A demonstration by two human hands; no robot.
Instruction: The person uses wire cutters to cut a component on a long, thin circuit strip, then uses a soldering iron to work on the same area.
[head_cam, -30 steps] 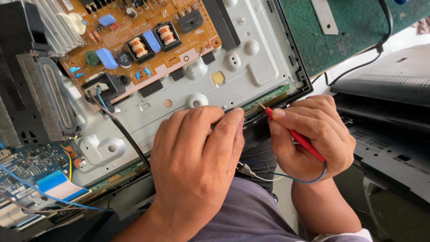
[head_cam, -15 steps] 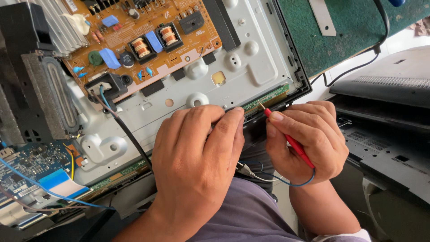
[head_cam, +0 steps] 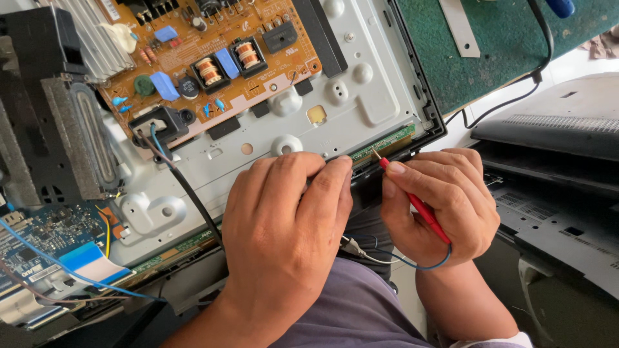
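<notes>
Since the earlier frames: hardly any movement; the right hand (head_cam: 442,206) has tilted its red test probe (head_cam: 416,203) slightly, metal tip remaining at the green strip board (head_cam: 383,143) on the near edge of the metal back panel (head_cam: 361,96).

Item 1. Right hand: clamped on the red test probe, pen-fashion between thumb and fingers, seemingly so the fine tip can be steadied on a small contact. A thin blue lead (head_cam: 419,263) loops from the probe under the wrist.

Item 2. Left hand (head_cam: 287,225): flat, palm down, fingers together, pressed on the panel's near edge just left of the probe tip, apparently bracing. Whether it pins anything beneath cannot be told. A small connector with pale wires (head_cam: 354,248) shows between the two hands.

Item 3. Metal back panel: an open shell lying flat, serving as carrier. Fixed on it, far-left of the probe tip, an orange power board (head_cam: 213,58) with coils and blue parts; at its left end, a blue circuit board (head_cam: 45,235) with flat ribbon cable (head_cam: 87,261). A black cable (head_cam: 184,187) runs from the orange board toward the left hand.

Item 4. Green mat (head_cam: 509,51), beyond the panel's right corner.
</notes>
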